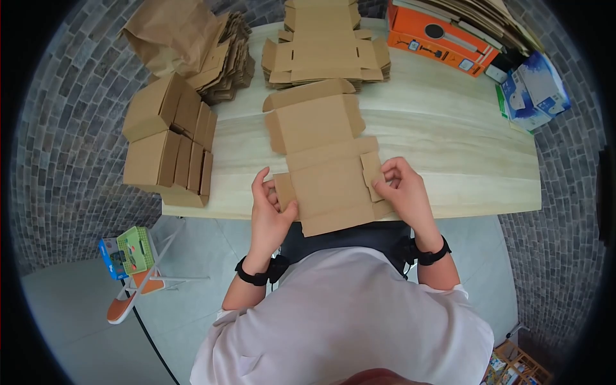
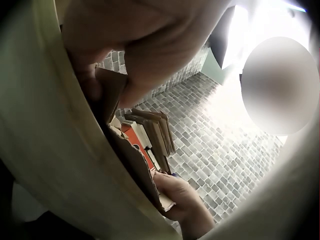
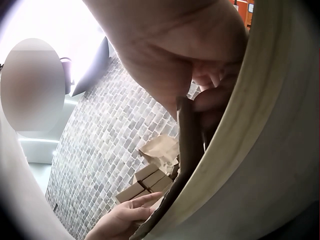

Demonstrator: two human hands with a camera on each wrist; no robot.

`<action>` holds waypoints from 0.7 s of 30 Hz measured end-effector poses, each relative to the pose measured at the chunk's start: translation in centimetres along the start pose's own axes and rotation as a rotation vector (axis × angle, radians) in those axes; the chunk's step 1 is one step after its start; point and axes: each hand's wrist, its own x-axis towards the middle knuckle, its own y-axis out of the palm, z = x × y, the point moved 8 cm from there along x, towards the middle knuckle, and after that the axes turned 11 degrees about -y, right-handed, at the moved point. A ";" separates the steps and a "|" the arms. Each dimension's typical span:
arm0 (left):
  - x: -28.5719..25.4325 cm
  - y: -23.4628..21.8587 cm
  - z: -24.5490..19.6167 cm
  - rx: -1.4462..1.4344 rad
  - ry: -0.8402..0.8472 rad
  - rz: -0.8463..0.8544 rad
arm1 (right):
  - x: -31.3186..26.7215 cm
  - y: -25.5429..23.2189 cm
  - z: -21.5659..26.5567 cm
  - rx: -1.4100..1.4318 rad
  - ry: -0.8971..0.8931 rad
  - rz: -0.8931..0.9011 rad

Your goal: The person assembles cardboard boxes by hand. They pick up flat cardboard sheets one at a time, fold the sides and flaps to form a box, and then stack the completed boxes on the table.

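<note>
A partly unfolded brown cardboard box (image 1: 330, 183) lies at the table's front edge, its near edge reaching over the person's lap. Its lid panel (image 1: 313, 122) stretches flat toward the back of the table. My left hand (image 1: 271, 208) grips the left side flap (image 1: 284, 191), with the thumb on the inner side and the fingers outside. On the opposite side, my right hand (image 1: 405, 192) pinches the right side flap (image 1: 371, 170) between thumb and fingers. In both wrist views the flaps stand up from the base, and the palms partly hide them.
Folded boxes (image 1: 170, 141) are stacked at the left edge. Behind them lie a paper bag (image 1: 170, 35) and piled cardboard. Flat box blanks (image 1: 324, 54) sit at the back middle. An orange box (image 1: 439, 38) and a blue-white package (image 1: 536, 93) stand back right.
</note>
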 end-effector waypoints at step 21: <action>0.7 1.7 -0.3 -0.356 -0.042 0.152 | -1.4 1.4 -0.1 0.274 -0.144 0.052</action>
